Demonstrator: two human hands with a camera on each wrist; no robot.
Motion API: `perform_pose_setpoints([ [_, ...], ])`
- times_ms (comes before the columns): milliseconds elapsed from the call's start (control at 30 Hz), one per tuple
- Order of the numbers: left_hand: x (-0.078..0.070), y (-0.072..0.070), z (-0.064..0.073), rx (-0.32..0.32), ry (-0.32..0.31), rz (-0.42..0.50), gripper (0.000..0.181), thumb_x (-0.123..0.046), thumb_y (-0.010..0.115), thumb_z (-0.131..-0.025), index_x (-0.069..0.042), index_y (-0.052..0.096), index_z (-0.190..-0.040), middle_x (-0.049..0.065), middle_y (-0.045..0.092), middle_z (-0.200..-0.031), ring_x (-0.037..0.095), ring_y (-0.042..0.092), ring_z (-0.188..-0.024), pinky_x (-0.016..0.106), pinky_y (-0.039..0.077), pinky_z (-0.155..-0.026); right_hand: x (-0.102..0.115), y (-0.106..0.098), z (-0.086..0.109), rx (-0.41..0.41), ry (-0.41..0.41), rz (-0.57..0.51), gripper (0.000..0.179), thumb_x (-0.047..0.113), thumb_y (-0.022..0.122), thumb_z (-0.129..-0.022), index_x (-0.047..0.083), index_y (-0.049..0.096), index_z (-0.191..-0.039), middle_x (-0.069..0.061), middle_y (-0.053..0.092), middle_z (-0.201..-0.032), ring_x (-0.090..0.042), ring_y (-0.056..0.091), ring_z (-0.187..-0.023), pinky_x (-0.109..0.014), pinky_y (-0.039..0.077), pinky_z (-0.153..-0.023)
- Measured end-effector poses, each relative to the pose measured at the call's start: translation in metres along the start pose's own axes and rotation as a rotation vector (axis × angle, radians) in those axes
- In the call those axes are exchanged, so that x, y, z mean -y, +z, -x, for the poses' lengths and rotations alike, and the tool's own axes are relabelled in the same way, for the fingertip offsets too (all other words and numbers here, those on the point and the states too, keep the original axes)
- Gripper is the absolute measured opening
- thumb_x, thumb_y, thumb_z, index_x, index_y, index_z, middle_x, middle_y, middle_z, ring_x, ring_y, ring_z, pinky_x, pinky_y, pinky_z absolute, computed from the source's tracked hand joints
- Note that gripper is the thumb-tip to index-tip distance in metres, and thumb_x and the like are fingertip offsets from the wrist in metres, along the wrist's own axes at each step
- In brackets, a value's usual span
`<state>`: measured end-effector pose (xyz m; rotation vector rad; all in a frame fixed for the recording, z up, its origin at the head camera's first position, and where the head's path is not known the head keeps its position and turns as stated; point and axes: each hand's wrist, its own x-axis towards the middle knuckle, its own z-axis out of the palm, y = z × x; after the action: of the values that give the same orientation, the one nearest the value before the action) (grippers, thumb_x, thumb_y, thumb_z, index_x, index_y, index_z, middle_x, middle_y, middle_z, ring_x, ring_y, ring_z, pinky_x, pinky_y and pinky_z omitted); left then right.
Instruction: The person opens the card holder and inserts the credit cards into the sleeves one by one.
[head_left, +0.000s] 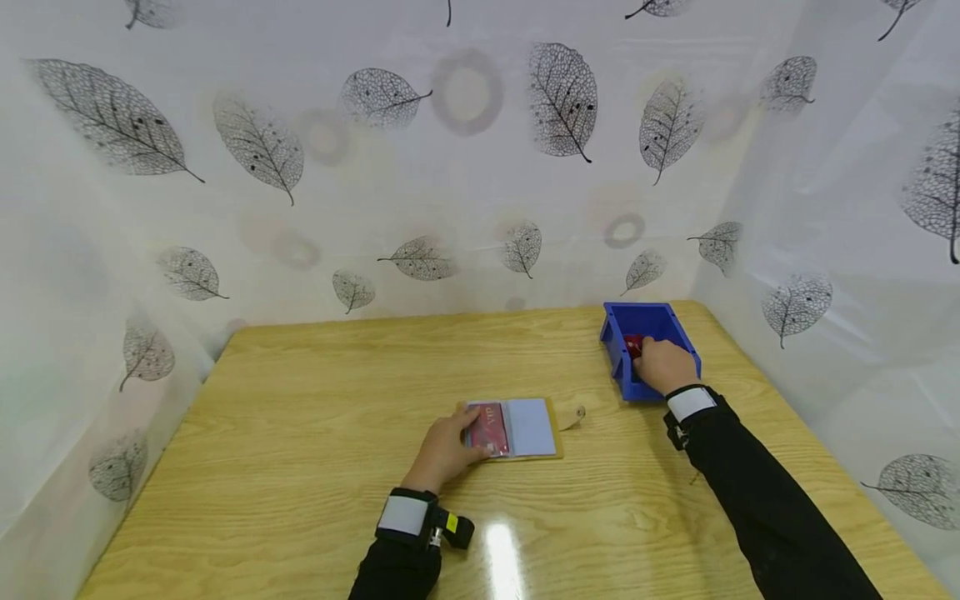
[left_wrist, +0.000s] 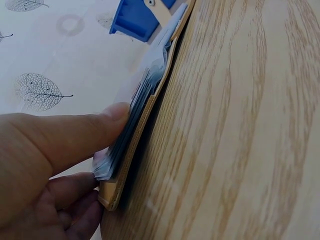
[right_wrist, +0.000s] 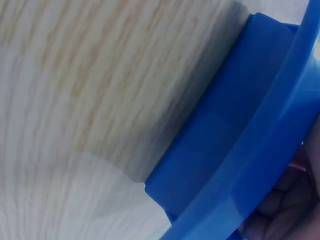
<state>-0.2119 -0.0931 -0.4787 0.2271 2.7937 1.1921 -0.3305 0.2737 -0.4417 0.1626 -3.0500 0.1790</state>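
Note:
A tan card holder (head_left: 557, 429) lies spread open on the table, with clear sleeves inside. A red card (head_left: 489, 427) shows in its left sleeve, and the right side shows a whitish sleeve (head_left: 532, 425). My left hand (head_left: 444, 450) grips the holder's left edge, the thumb (left_wrist: 116, 114) pressing on the sleeve stack and the other fingers at the edge. My right hand (head_left: 665, 365) reaches into a blue bin (head_left: 620, 367) and pinches a red card (head_left: 633, 343) there. In the right wrist view, the bin's wall (right_wrist: 225, 130) hides most of that hand.
A tan snap strap (head_left: 573, 418) sticks out to the right of the holder. The wooden table (head_left: 315, 392) meets a leaf-patterned sheet (head_left: 420, 192) at its back and sides. The bin stands near the back right corner.

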Motion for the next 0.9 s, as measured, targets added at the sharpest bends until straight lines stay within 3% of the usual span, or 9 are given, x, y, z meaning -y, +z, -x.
perform_pose_setpoints([
  [233,-0.001,-0.002,0.0,-0.001,-0.002,0.007,0.068,-0.019,0.081,-0.079,-0.005,0.053,-0.139,0.022,0.039,-0.149,0.045,0.041,-0.131,0.054,0.037,-0.105,-0.003,-0.003,0.0,-0.093,0.093,-0.016,0.028,0.009,0.054,-0.093,-0.015,0.055,-0.107,-0.019,0.055,-0.059,-0.033,0.057,-0.049,-0.048,0.048,-0.043],
  [400,-0.003,-0.002,0.002,0.001,-0.005,0.03,0.067,-0.017,0.081,-0.079,-0.005,0.053,-0.139,0.024,0.039,-0.148,0.045,0.041,-0.132,0.054,0.037,-0.105,-0.002,-0.02,0.006,-0.194,0.105,-0.028,0.021,0.006,0.052,-0.093,-0.013,0.056,-0.101,-0.022,0.056,-0.06,-0.037,0.058,-0.05,-0.049,0.047,-0.041],
  [600,-0.002,-0.002,0.001,0.024,-0.02,0.071,0.062,-0.015,0.078,-0.082,-0.006,0.055,-0.138,0.027,0.039,-0.147,0.046,0.038,-0.133,0.056,0.035,-0.106,0.017,-0.053,0.022,-0.517,-0.065,-0.042,0.017,0.007,0.056,-0.093,-0.01,0.056,-0.095,-0.022,0.056,-0.059,-0.037,0.054,-0.046,-0.047,0.041,-0.038],
  [667,-0.003,-0.003,0.0,0.018,-0.017,0.081,0.056,-0.013,0.075,-0.085,-0.005,0.056,-0.137,0.028,0.039,-0.147,0.045,0.037,-0.135,0.055,0.033,-0.108,0.033,-0.066,0.029,-0.566,-0.143,-0.103,0.017,0.007,0.055,-0.095,-0.009,0.057,-0.101,-0.021,0.059,-0.063,-0.034,0.055,-0.047,-0.045,0.041,-0.04],
  [767,-0.013,-0.007,0.001,-0.027,0.015,0.106,0.047,-0.014,0.07,-0.089,-0.002,0.058,-0.133,0.028,0.041,-0.145,0.044,0.037,-0.135,0.055,0.032,-0.109,0.064,-0.085,0.044,-0.494,-0.253,-0.254,0.025,0.008,0.052,-0.098,-0.008,0.055,-0.117,-0.018,0.062,-0.072,-0.026,0.054,-0.052,-0.04,0.041,-0.046],
  [900,-0.039,-0.014,0.003,-0.139,0.151,0.192,0.042,-0.021,0.065,-0.094,-0.003,0.059,-0.131,0.022,0.053,-0.137,0.04,0.048,-0.128,0.053,0.04,-0.104,0.103,-0.097,0.063,-0.26,-0.399,-0.43,0.033,0.009,0.049,-0.101,-0.005,0.049,-0.131,-0.01,0.064,-0.078,-0.016,0.057,-0.061,-0.033,0.044,-0.055],
])
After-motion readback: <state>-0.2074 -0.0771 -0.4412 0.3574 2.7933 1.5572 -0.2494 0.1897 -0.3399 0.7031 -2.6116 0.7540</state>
